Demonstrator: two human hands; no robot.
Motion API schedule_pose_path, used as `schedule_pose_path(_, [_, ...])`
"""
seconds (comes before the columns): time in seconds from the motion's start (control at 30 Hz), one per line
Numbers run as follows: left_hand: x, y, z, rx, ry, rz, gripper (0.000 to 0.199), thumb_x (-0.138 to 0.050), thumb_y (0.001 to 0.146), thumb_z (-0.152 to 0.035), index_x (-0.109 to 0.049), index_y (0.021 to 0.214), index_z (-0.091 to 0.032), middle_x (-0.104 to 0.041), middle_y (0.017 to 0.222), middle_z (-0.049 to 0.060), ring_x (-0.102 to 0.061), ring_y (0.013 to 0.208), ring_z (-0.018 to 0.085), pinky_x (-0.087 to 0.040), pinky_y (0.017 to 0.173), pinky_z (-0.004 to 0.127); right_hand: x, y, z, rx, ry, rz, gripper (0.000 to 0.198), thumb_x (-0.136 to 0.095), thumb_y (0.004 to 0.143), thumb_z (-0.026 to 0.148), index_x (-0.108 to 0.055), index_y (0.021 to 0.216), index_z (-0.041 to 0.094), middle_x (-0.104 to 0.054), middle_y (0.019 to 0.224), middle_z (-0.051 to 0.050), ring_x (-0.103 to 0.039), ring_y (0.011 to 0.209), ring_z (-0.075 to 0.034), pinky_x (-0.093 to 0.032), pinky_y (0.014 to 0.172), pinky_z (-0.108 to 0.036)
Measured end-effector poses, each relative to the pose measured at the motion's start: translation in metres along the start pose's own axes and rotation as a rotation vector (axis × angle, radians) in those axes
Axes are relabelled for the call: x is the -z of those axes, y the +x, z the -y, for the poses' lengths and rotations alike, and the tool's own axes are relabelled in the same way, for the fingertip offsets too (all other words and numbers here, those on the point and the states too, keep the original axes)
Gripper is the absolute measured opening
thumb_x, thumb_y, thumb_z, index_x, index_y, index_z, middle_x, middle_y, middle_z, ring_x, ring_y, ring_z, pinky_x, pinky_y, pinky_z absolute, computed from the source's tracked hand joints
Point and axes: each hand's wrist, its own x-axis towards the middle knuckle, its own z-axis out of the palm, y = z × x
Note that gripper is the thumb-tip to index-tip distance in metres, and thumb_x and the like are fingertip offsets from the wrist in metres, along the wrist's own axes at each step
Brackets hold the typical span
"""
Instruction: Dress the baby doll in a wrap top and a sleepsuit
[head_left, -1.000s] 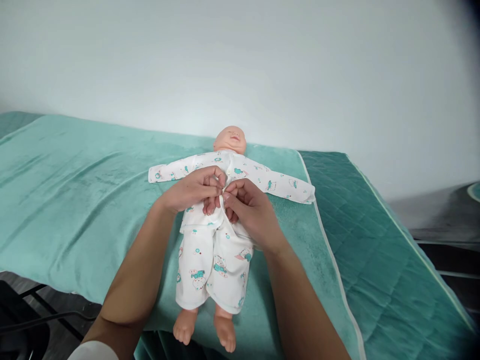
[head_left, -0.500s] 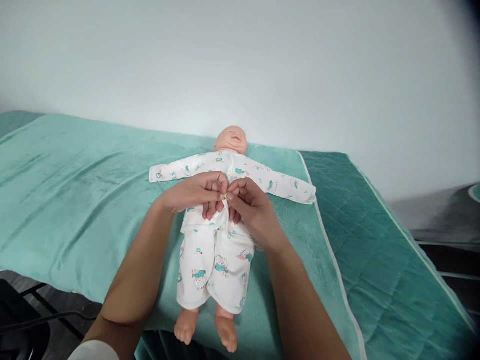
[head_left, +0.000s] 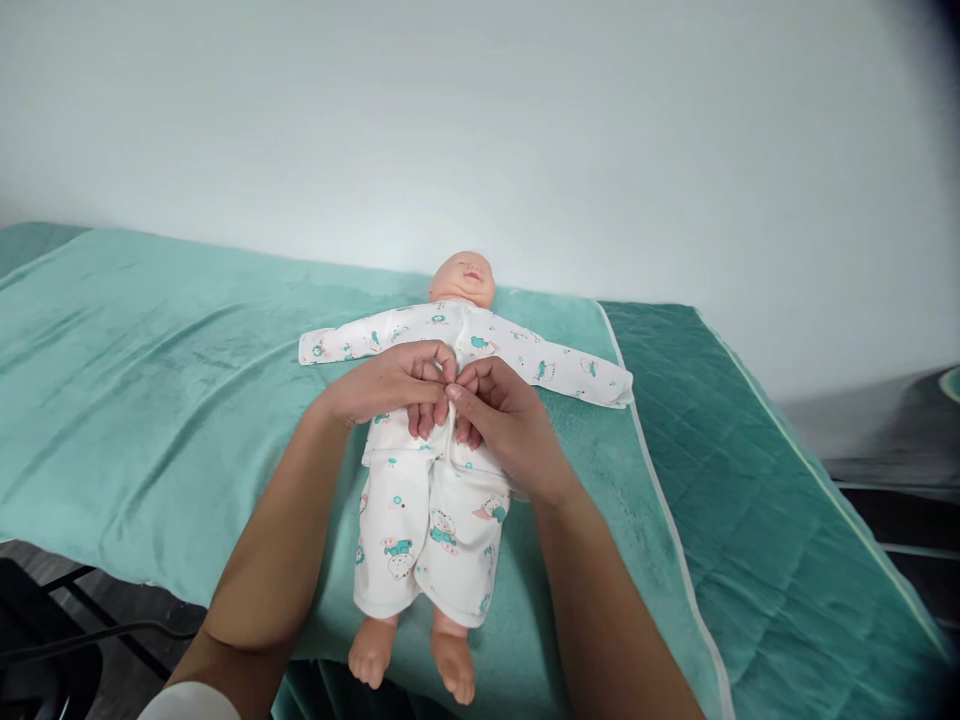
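Note:
A baby doll (head_left: 463, 277) lies on its back, feet toward me, on a light green blanket (head_left: 187, 370). It wears a white baby shirt (head_left: 574, 372) with teal and pink animal prints and matching trousers (head_left: 394, 535). The sleeves are spread out to both sides. Over the belly, my left hand (head_left: 409, 385) pinches the shirt's front edge between thumb and fingers. My right hand (head_left: 499, 410) pinches the same front opening from the other side, its thumb tip meeting the left fingertips. Whatever fastener sits between the fingertips is hidden.
A darker green quilted cover (head_left: 757, 480) lies under the blanket on the right. Behind the bed rises a plain pale wall (head_left: 480, 130). At lower left are a black object (head_left: 45, 640) and a dark cable (head_left: 127, 630) beside the bed.
The fingertips have closed tighter together, and the small pale spot between them is now covered. The right thumb has shifted slightly up and left. The doll has not moved.

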Motion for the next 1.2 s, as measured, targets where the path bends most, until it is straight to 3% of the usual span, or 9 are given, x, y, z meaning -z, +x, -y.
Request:
schedule_pose_path(0.33, [-0.001,-0.001,0.0,-0.039,-0.018,-0.032,0.014,-0.063,0.088,-0.028,-0.054,0.094,-0.019,-0.066,0.063,-0.001,-0.064,0.049,0.013,-0.051,0.047,0.021,-0.003,0.0,-0.002,-0.011,0.012,-0.075,0.024,-0.069,0.089,0.043,-0.056,0.088,0.023,-0.058,0.06,0.007,-0.054,0.046,-0.008,-0.042,0.043,-0.02])
schedule_pose_path(0.43, [-0.003,0.002,0.002,-0.118,-0.048,-0.113,0.015,-0.063,0.088,-0.03,-0.054,0.094,-0.019,-0.065,0.063,-0.002,-0.063,0.048,0.012,-0.051,0.048,0.022,-0.002,0.0,-0.001,-0.015,0.03,-0.086,0.025,-0.07,0.088,0.044,-0.057,0.088,0.023,-0.06,0.061,0.006,-0.054,0.045,-0.008,-0.041,0.042,-0.02])
schedule_pose_path(0.57, [-0.004,0.012,0.01,-0.266,-0.061,-0.37,0.016,-0.061,0.087,-0.03,-0.051,0.096,-0.021,-0.064,0.068,-0.004,-0.06,0.049,0.009,-0.048,0.048,0.02,-0.001,0.0,0.002,0.0,0.038,-0.101,0.022,-0.069,0.089,0.042,-0.059,0.086,0.022,-0.06,0.06,0.006,-0.052,0.044,-0.008,-0.039,0.041,-0.02])
schedule_pose_path(0.73, [0.001,0.024,0.025,-0.463,0.117,-0.896,0.007,-0.054,0.089,-0.025,-0.052,0.095,-0.022,-0.062,0.072,-0.004,-0.058,0.056,0.008,-0.046,0.053,0.02,-0.002,-0.001,0.005,-0.001,0.06,-0.107,0.02,-0.069,0.089,0.039,-0.059,0.084,0.022,-0.06,0.059,0.005,-0.052,0.045,-0.008,-0.039,0.042,-0.021])
schedule_pose_path(0.8, [0.004,0.027,0.029,-0.492,0.175,-1.015,0.005,-0.052,0.09,-0.025,-0.052,0.095,-0.023,-0.062,0.073,-0.003,-0.059,0.06,0.009,-0.047,0.058,0.022,-0.003,-0.002,0.006,0.006,0.084,-0.118,0.019,-0.069,0.088,0.038,-0.059,0.083,0.023,-0.059,0.058,0.005,-0.051,0.044,-0.008,-0.038,0.041,-0.021])
schedule_pose_path(0.9, [0.008,0.028,0.032,-0.486,0.213,-1.079,0.005,-0.05,0.091,-0.025,-0.052,0.095,-0.023,-0.062,0.076,-0.002,-0.062,0.071,0.012,-0.048,0.062,0.024,-0.004,-0.002,0.006,0.085,0.121,-0.239,0.017,-0.068,0.087,0.037,-0.058,0.083,0.024,-0.055,0.056,0.006,-0.049,0.043,-0.009,-0.038,0.042,-0.023])
schedule_pose_path(1.0, [0.013,0.028,0.034,-0.425,0.258,-1.137,0.005,-0.051,0.089,-0.023,-0.053,0.094,-0.023,-0.066,0.085,0.001,-0.064,0.086,0.014,-0.05,0.07,0.025,0.001,0.002,0.001,0.186,0.112,-0.472,0.014,-0.068,0.086,0.035,-0.058,0.083,0.025,-0.054,0.058,0.006,-0.05,0.05,-0.01,-0.043,0.05,-0.025])
schedule_pose_path(1.1, [0.02,0.03,0.039,-0.356,0.29,-1.162,0.007,-0.054,0.086,-0.021,-0.056,0.092,-0.022,-0.067,0.094,0.003,-0.063,0.094,0.015,-0.051,0.078,0.027,0.011,0.01,-0.009,0.228,0.106,-0.679,0.009,-0.068,0.083,0.03,-0.06,0.083,0.025,-0.06,0.073,0.003,-0.057,0.068,-0.012,-0.048,0.064,-0.027])
schedule_pose_path(1.2, [0.026,0.033,0.044,-0.312,0.316,-1.113,0.006,-0.056,0.085,-0.021,-0.058,0.09,-0.022,-0.068,0.094,0.002,-0.063,0.095,0.016,-0.051,0.086,0.029,0.024,0.018,-0.023,0.225,0.093,-0.784,0.008,-0.066,0.081,0.025,-0.063,0.088,0.025,-0.064,0.094,0.0,-0.061,0.09,-0.014,-0.05,0.079,-0.028])
